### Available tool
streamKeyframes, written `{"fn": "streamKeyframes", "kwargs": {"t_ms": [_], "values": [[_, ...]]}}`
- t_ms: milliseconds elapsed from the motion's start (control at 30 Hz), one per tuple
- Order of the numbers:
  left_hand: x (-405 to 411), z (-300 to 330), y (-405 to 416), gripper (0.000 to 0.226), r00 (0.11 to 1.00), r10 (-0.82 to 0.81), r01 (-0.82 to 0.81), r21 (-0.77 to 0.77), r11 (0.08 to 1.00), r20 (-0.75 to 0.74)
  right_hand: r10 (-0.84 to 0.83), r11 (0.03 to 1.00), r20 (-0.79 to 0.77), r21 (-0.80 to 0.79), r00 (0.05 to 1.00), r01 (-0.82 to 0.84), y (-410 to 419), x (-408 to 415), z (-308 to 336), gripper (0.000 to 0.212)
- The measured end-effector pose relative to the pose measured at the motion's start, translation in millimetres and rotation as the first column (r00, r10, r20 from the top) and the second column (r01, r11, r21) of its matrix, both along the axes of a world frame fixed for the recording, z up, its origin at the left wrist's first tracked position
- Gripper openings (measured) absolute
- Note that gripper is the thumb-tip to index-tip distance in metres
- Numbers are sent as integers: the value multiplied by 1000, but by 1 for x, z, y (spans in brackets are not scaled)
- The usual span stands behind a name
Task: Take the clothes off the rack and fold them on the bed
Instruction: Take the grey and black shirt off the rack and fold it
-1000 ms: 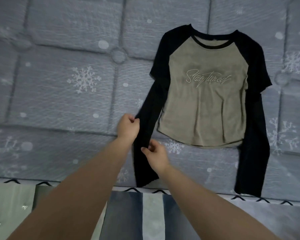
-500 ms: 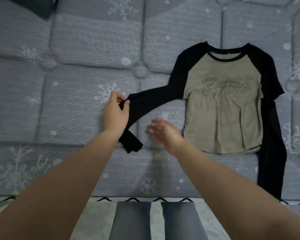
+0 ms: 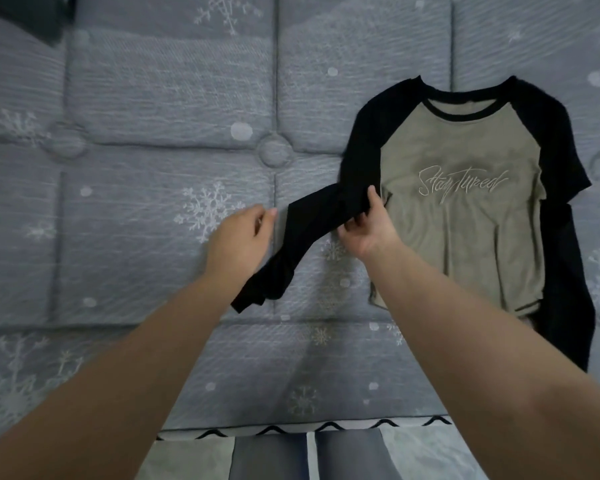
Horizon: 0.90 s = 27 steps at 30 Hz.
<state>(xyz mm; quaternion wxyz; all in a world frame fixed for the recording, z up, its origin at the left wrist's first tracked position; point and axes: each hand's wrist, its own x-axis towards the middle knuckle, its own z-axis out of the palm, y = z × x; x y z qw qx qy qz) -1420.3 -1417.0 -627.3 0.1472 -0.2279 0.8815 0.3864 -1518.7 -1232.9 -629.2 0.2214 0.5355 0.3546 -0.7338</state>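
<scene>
Right hand (image 3: 364,226) now moved onto black sleeve (image 3: 323,216), pinching it beside shirt (image 3: 461,209) body, left hand (image 3: 243,237) released, fingers loosely curled, holding nothing, bed (image 3: 153,168) beneath.

Black sleeve (image 3: 323,216) in right hand (image 3: 368,226), left hand (image 3: 243,237) beside

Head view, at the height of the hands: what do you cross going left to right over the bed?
Bare quilted bedcover → snowflake print → left hand → lifted black sleeve → right hand → olive shirt front → other black sleeve.
</scene>
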Motion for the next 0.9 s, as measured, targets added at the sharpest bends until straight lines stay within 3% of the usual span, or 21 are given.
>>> {"fn": "streamKeyframes", "kwargs": {"t_ms": [100,267,367,500,567,667,767,900], "values": [[-49,-8,22,26,998,-2,10,141,990,-60,-21,1000,-18,1,1000,21,3,-4,-3,23],[-122,-37,64,24,965,194,-259,503,825,179,-110,983,-130,-160,985,89,10,-10,-6,18],[-151,-43,75,42,953,196,-295,551,781,233,-12,961,-200,-272,980,-43,15,-15,-10,34],[-180,-38,82,19,939,83,-285,616,734,335,180,933,-245,-265,953,-244,20,-30,-19,47],[-187,-38,77,19,937,66,-283,636,718,342,253,914,-241,-258,937,-313,20,-36,-20,47],[-194,-34,67,24,926,82,-331,688,646,368,255,895,-227,-312,940,-318,20,-41,-22,49],[-201,-34,61,12,902,112,-404,726,556,417,175,896,-218,-368,960,-247,16,-45,-28,50],[-207,-38,54,17,931,127,-335,669,663,341,146,889,-189,-405,971,-213,4,-46,-30,48]]}}
